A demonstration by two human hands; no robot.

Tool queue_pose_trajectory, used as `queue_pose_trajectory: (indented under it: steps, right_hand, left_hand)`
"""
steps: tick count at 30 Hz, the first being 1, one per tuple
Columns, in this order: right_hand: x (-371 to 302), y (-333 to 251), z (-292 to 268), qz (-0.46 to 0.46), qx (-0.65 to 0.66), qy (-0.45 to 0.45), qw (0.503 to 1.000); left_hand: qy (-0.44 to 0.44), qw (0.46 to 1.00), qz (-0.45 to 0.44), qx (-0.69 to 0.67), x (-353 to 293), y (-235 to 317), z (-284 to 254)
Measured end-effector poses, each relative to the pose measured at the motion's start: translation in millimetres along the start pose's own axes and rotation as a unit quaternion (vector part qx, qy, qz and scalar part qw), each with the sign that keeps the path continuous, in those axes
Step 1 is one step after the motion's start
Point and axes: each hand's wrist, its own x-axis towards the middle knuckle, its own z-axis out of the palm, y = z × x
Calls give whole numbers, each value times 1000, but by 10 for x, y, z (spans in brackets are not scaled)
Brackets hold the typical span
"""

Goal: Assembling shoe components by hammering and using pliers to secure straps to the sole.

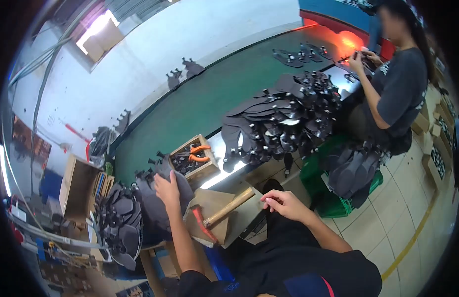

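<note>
My left hand (167,191) lies on a dark grey sole-shaped piece (153,208) at the left of the bench, its fingers stretched over the surface. Black knob-like fittings stick up from the far end of this piece. My right hand (285,204) hovers just right of the wooden handle's end, thumb and fingers pinched together; whatever is between them is too small to make out. Between my hands a hammer (232,205) with a red head rests on brown cardboard (217,203). Beyond it, a wooden box (209,171) holds small dark parts and orange-handled pliers (199,153).
A large heap of similar grey pieces (284,114) covers the bench's near edge; another stack (119,222) stands at far left. A green belt (190,109) runs behind. A co-worker (403,84) sits at right, near a green crate (318,190) with more pieces.
</note>
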Motion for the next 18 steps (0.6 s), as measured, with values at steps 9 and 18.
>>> queue_pose_trajectory:
  steps: [9, 18]
  right_hand:
    - [54, -116, 216, -31, -4, -4, 1000]
    - [39, -201, 383, -136, 39, 74, 987]
  left_hand:
    - [-79, 995, 47, 50, 637, -407, -59]
    - [-176, 712, 26, -680, -470, 963, -855]
